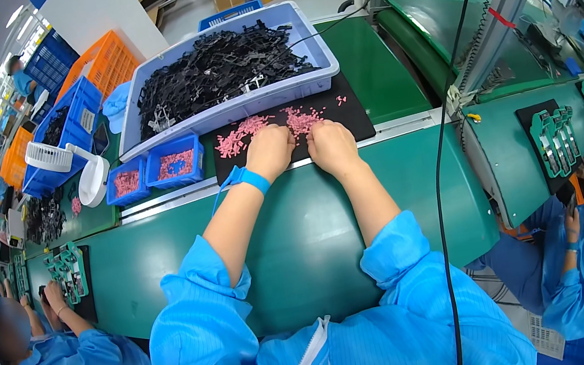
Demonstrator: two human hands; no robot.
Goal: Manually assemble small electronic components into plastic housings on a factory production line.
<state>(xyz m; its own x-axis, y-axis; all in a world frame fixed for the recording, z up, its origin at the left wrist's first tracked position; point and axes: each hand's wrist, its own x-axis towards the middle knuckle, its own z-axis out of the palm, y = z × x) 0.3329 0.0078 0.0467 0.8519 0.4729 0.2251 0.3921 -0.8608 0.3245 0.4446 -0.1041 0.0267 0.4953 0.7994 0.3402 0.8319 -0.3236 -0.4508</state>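
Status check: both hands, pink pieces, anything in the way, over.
Left hand and right hand at the pink pieces; grip unclear. Pieces loose on black mat. Pale bin of black parts just behind; black cable hangs to the right.

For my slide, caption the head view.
Left hand and right hand by pink pieces on a black mat, before a bin of black parts.

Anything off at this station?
Nothing looks damaged. A few pink pieces lie apart from the main piles, near the black mat's right side, beyond the right hand. A black cable also dangles across the view, possibly a snag risk.
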